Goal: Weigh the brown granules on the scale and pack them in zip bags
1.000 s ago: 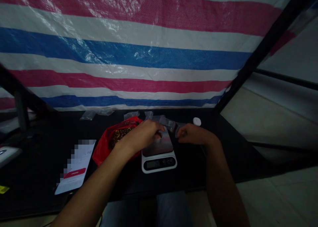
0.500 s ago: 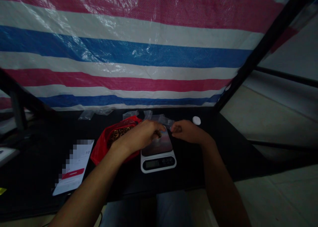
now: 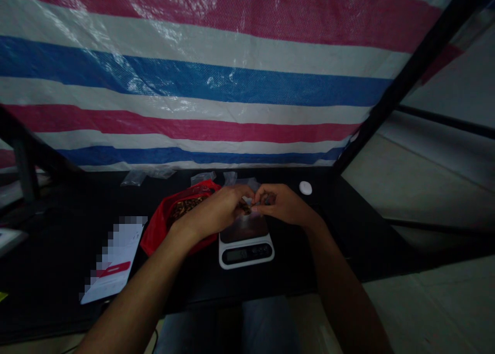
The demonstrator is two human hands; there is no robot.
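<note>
My left hand [image 3: 221, 208] is closed around what looks like a small clear plastic bag [image 3: 246, 208] with brown bits in it, above the scale's metal plate. My right hand [image 3: 285, 205] meets it from the right, thumb and forefinger pinched at the bag's edge; the exact grip is dim. Beneath both hands is a white kitchen scale [image 3: 247, 262] with a dark display strip. A red plastic bag [image 3: 154, 230], open at the top and filled with brown, seed-like pieces [image 3: 187, 207], lies left of the scale, partly behind my left forearm.
Clear plastic bags [image 3: 203, 177] lie along the back of the black table [image 3: 294, 266]. A small white case [image 3: 305, 188] sits at the back right. A printed sheet [image 3: 116, 261] lies at the left. A striped tarp [image 3: 247, 91] hangs behind, beside a black frame post [image 3: 390, 96].
My right hand has moved left, from beside the scale's far corner to my left hand, and its fingertips now meet the small bag. My left hand has stayed nearly in place.
</note>
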